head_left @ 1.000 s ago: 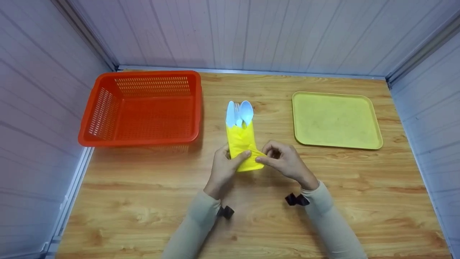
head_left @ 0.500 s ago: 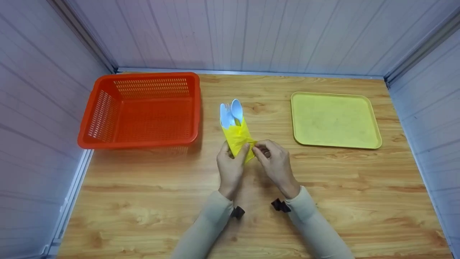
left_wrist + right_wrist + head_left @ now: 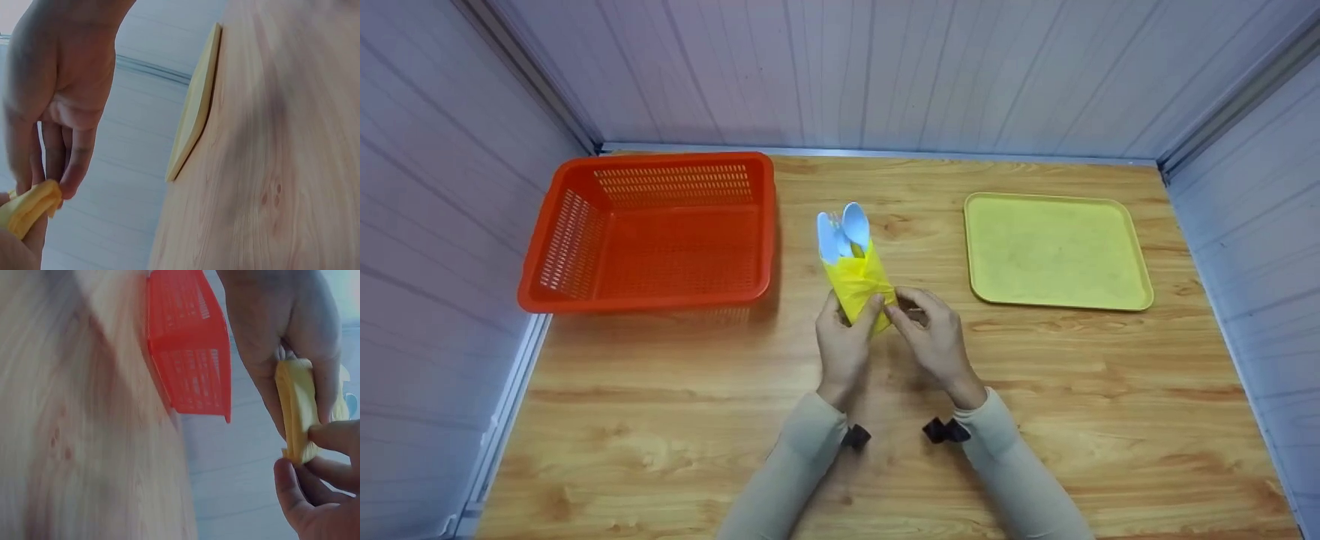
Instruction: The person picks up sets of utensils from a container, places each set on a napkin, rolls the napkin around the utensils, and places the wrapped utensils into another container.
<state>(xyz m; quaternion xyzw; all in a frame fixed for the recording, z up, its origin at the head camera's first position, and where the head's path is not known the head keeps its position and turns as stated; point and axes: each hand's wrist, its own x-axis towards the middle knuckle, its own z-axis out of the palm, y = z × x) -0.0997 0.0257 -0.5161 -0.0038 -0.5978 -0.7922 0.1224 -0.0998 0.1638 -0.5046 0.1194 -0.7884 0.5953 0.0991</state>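
Observation:
In the head view a yellow napkin (image 3: 856, 281) is wrapped round the lower part of a pale blue knife (image 3: 826, 236), fork (image 3: 842, 241) and spoon (image 3: 855, 222). Their upper ends stick out of the folded pocket, which leans to the left. My left hand (image 3: 842, 349) grips the bundle from the left, thumb across its front. At the lower right edge my right hand (image 3: 937, 334) pinches the napkin between thumb and fingers. The right wrist view shows the layered folds of the napkin (image 3: 298, 405) at its bottom end, between both hands. The cutlery handles are hidden inside.
A red perforated basket (image 3: 660, 304) stands at the back left of the wooden table (image 3: 660, 450). To the back right lies a flat yellow tray (image 3: 1057, 251). Panelled walls (image 3: 840, 75) close off the back and both sides.
The bundle has tilted to the left and moved slightly away from me. My right hand has come closer to my left, and the loose corner of the napkin is folded in against the bundle.

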